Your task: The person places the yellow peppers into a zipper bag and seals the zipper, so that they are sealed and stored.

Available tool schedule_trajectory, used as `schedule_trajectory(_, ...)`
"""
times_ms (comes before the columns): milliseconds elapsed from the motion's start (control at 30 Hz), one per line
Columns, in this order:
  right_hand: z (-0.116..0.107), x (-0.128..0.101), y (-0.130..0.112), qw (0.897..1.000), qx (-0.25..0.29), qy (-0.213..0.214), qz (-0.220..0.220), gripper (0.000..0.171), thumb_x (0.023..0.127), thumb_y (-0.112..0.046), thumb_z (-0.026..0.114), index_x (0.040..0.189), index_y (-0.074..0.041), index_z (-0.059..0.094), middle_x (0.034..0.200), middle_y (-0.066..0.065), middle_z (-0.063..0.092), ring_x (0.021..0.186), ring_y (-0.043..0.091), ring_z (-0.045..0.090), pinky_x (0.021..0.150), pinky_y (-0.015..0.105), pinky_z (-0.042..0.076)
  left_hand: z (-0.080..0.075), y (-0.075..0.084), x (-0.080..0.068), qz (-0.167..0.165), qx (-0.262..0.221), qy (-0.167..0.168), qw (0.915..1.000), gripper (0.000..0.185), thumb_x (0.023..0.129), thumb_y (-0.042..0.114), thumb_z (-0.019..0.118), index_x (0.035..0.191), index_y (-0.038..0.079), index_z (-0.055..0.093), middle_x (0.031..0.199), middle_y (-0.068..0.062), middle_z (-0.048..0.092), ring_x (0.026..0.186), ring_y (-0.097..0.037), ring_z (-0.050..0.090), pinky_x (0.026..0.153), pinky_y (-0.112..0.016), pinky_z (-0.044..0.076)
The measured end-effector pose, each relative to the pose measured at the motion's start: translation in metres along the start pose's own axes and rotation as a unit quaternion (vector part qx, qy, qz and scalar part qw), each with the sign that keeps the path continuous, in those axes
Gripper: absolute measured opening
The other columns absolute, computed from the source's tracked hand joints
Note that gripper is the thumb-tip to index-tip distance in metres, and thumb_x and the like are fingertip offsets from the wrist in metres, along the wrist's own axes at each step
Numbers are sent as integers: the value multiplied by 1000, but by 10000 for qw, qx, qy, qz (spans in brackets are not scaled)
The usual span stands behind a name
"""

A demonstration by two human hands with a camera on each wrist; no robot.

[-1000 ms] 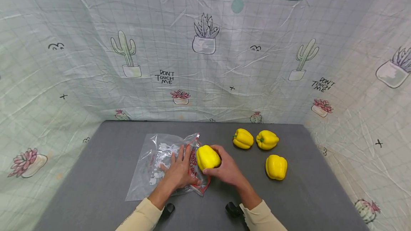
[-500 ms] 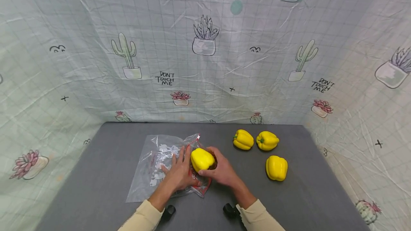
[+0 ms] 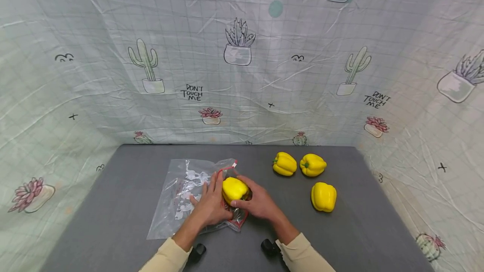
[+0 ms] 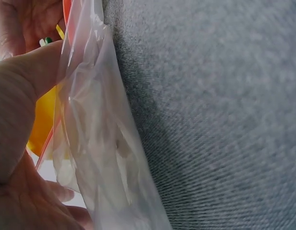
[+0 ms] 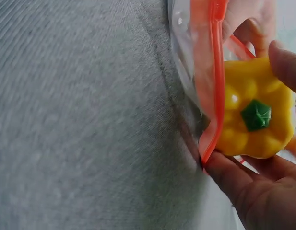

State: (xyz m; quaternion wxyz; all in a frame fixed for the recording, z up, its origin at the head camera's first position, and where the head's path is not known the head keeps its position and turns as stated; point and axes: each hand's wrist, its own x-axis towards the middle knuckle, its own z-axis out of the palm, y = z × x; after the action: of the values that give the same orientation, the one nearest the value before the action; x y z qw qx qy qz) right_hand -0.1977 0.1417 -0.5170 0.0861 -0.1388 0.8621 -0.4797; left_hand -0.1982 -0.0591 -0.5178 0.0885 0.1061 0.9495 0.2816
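Observation:
In the head view, a yellow bell pepper (image 3: pixel 233 189) is in my right hand (image 3: pixel 261 201), thumb on its near side and fingers at its far side. It is in the mouth of a clear red-edged zip bag (image 3: pixel 160 217) lying on the table. My left hand (image 3: pixel 209 208) lies over the bag beside the mouth, fingers spread and straight. The left wrist view shows the left thumb (image 4: pixel 40 64) reaching behind the clear plastic. In the right wrist view the pepper's green stem end (image 5: pixel 256 115) faces the camera, next to the red zip strip (image 5: pixel 216 72).
Three more yellow bell peppers, one at the back (image 3: pixel 285 163), one beside it (image 3: pixel 313 165) and one nearer (image 3: pixel 323 197), lie right of the bag on the grey table (image 3: pixel 363 230). A cactus-print sheet (image 3: pixel 280 79) hangs behind and at both sides.
My right hand has carried the bell pepper left and slightly nearer, from the bag's right edge into its mouth. The left hand has stayed nearly in place.

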Motion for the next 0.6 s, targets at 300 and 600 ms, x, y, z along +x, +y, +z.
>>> schedule_trajectory(300,3,6,-9,9994,-103,234,244,76,87,-32,84,148,-5,48,135,16,62,110,26,61,94,46,53,2,-1,-1,50,56,167,9998,130,70,30,88,169,17,5,178,-13,4,154,-58,24,101,-96,9)
schedule_trajectory(600,5,6,-13,9985,-196,436,283,80,87,-27,82,156,-6,46,129,19,59,107,29,57,91,45,51,4,-2,-1,80,135,287,9995,130,69,29,88,169,17,6,178,-13,-3,152,-59,28,99,-97,11)
